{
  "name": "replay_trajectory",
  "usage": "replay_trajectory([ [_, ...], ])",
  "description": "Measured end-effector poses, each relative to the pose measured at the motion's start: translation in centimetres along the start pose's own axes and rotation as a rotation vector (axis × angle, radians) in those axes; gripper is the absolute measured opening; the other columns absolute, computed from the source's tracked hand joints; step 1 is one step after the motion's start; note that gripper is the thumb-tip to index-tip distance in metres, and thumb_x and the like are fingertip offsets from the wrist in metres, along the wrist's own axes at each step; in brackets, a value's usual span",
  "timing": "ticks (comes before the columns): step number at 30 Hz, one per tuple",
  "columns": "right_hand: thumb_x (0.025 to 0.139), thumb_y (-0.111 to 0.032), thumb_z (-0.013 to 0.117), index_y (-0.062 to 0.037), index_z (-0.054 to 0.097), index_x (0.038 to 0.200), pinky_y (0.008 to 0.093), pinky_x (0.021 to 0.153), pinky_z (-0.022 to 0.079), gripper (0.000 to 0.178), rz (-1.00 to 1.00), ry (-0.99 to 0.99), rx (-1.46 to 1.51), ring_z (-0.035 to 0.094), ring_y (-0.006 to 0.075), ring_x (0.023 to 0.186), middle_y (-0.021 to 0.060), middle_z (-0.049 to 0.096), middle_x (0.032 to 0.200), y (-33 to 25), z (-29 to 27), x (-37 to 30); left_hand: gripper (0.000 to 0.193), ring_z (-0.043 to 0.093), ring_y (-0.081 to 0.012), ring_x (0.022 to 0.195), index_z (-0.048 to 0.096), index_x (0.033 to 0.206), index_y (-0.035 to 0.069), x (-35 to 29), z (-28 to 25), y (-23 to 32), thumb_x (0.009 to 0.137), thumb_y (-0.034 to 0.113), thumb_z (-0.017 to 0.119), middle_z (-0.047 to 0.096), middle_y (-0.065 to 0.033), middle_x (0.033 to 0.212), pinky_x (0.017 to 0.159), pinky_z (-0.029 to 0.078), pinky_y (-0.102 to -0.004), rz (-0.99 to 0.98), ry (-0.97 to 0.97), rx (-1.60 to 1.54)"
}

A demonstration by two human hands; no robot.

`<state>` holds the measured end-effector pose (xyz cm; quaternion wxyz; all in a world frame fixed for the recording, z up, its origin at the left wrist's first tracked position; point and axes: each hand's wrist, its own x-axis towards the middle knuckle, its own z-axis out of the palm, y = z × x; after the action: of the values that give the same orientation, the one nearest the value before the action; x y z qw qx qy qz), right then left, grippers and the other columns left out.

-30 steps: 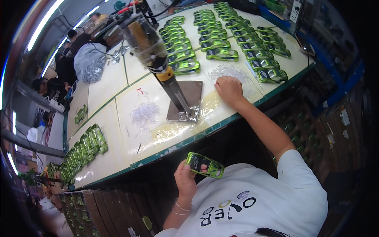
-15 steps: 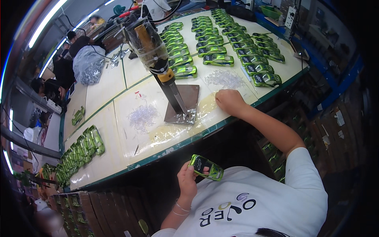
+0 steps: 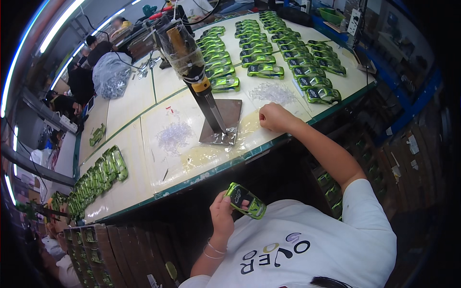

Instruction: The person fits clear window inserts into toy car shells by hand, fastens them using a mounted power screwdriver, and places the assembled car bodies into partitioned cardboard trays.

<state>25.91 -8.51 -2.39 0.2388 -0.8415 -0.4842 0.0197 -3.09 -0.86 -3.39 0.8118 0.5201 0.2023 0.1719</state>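
Below the near edge of the table (image 3: 138,168), we hold a green toy car shell (image 3: 241,197) in our left hand (image 3: 222,216), thumb and fingers closed on its black-hooded end, with fingers showing through its window. Our right hand (image 3: 276,118) rests curled on the tabletop, just beside a pile of clear pieces (image 3: 272,94), and we cannot tell whether it pinches anything; to its left a dark plate (image 3: 232,111) lies under an upright tool (image 3: 197,79).
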Motion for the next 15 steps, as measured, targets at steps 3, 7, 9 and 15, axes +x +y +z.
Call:
replay_trajectory([
  [3, 0.064, -0.002, 0.053, 0.0029, 0.055, 0.06, 0.0256, 0.039, 0.042, 0.006, 0.211, -0.227, 0.178, 0.051, 0.0137, 0.039, 0.0085, 0.054, 0.05, -1.5, -1.6, 0.4, 0.03, 0.059, -0.0183, 0.061, 0.047, 0.097, -0.007, -0.1, 0.3, -0.1, 0.084, 0.018, 0.037, 0.059, -0.0157, 0.074, 0.056, 0.05, -0.0256, 0.008, 0.011, -0.001],
  [7, 0.064, -0.002, 0.053, 0.0025, 0.054, 0.061, 0.0246, 0.037, 0.04, 0.006, 0.374, -0.347, 0.415, 0.05, 0.0124, 0.039, 0.0068, 0.053, 0.05, -0.7, -2.0, 0.2, 0.03, 0.059, -0.0181, 0.062, 0.047, 0.096, -0.007, -0.3, 0.6, 0.3, 0.084, 0.018, 0.037, 0.059, -0.0144, 0.074, 0.055, 0.05, -0.0256, 0.016, 0.021, -0.009],
  [9, 0.065, -0.002, 0.054, 0.0023, 0.053, 0.061, 0.0228, 0.035, 0.038, 0.006, 0.415, -0.292, 0.599, 0.048, 0.0107, 0.038, 0.0052, 0.053, 0.05, -0.5, -1.9, -0.4, 0.03, 0.059, -0.018, 0.062, 0.047, 0.096, -0.007, -0.4, 0.4, 0.5, 0.084, 0.019, 0.038, 0.058, -0.014, 0.074, 0.055, 0.05, -0.0254, 0.018, 0.023, -0.009],
  [15, 0.069, -0.005, 0.057, 0.002, 0.056, 0.071, 0.0196, 0.034, 0.036, 0.008, 0.418, -0.23, 0.926, 0.049, 0.0092, 0.039, 0.006, 0.054, 0.054, -3.0, -2.1, -3.2, 0.028, 0.058, -0.0135, 0.065, 0.048, 0.097, -0.006, 0.7, 0.0, 1.4, 0.086, 0.017, 0.037, 0.057, -0.0123, 0.08, 0.054, 0.048, -0.0223, 0.077, -0.057, -0.037],
])
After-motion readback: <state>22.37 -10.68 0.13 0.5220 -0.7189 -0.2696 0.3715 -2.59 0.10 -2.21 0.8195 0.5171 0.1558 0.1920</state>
